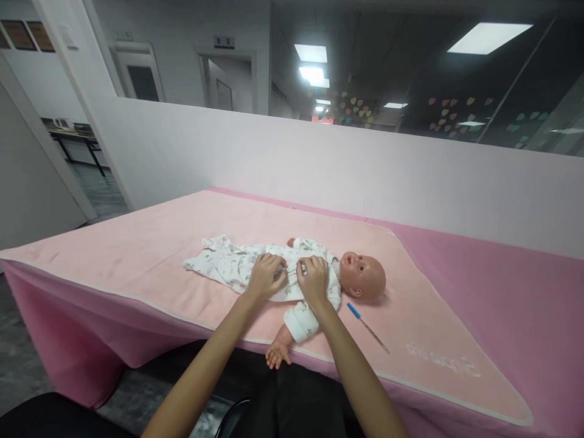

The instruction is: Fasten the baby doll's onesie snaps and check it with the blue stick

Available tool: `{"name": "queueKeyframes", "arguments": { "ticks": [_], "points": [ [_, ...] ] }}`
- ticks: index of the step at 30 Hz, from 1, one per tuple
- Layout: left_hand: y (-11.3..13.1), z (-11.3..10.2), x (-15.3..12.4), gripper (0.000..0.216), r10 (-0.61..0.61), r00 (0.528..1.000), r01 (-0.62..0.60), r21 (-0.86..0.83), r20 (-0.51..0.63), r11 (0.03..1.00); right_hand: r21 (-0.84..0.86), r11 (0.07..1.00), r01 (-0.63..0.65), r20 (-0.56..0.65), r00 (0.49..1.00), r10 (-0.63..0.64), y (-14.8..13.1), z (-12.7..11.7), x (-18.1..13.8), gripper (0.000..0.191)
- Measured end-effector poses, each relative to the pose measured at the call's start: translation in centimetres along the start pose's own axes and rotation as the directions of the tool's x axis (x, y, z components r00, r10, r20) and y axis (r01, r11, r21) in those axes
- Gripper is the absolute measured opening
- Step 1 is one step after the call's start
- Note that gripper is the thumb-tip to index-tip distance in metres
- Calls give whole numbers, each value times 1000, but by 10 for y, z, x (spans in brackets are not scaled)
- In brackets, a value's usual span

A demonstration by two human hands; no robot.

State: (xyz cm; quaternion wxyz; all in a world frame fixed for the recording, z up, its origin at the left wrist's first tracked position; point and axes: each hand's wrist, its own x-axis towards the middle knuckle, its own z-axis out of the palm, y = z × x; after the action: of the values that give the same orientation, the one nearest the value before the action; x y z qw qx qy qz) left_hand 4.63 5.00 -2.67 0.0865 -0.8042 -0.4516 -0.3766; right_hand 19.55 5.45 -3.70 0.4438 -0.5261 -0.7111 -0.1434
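Observation:
A baby doll lies on its back, head to the right, dressed in a white patterned romper. My left hand is closed with its fingertips pinching the romper's front at the belly. Just to the right, my right hand pinches the same garment at the chest, fingers curled. A small gap separates the two hands, with romper cloth between them. Whether a fastener sits under the fingertips is hidden. One doll hand hangs over the front edge of the table.
A blue-capped pen lies beside the doll's head. The doll rests on a peach mat over a pink tablecloth. Behind the table stands a low white wall topped by dark glass.

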Motion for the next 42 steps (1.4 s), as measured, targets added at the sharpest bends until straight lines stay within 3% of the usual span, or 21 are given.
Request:
{"name": "queueKeyframes", "arguments": {
  "ticks": [9, 19, 23, 27, 30, 34, 38, 42],
  "points": [
    [-8, 1, 0, 9, -240, 963, 251, 83, -120, 964, -50, 997, -59, -35, 998, 57, 1, 0, 1, 15],
    [-13, 4, -1, 11, -296, 927, 342, 191, -232, 920, -25, 998, -55, -8, 998, 55, -1, -3, 4, 17],
    [-13, 1, -2, 16, -224, 926, 292, 203, -303, 934, 48, 995, -91, -77, 993, 94, -5, -34, -8, 18],
    [-8, 1, -2, 15, -102, 926, 173, 169, -363, 970, 1, 980, -197, -170, 966, 195, 18, -85, -62, 17],
    [7, 2, 6, 15, -8, 950, 40, 97, -312, 995, -234, 921, -311, -166, 946, 278, 51, -116, -114, 19],
    [43, 10, 33, 16, 93, 987, -101, -56, -131, 993, -415, 857, -304, -73, 951, 302, 79, -138, -149, 21],
    [69, 34, 58, 16, 222, 972, -213, -114, 77, 970, -264, 891, -368, 7, 923, 384, 72, -156, -129, 26],
    [70, 54, 61, 16, 200, 975, -189, -111, 97, 976, -31, 861, -508, -1, 861, 508, 53, -169, -92, 28]
  ]
}}
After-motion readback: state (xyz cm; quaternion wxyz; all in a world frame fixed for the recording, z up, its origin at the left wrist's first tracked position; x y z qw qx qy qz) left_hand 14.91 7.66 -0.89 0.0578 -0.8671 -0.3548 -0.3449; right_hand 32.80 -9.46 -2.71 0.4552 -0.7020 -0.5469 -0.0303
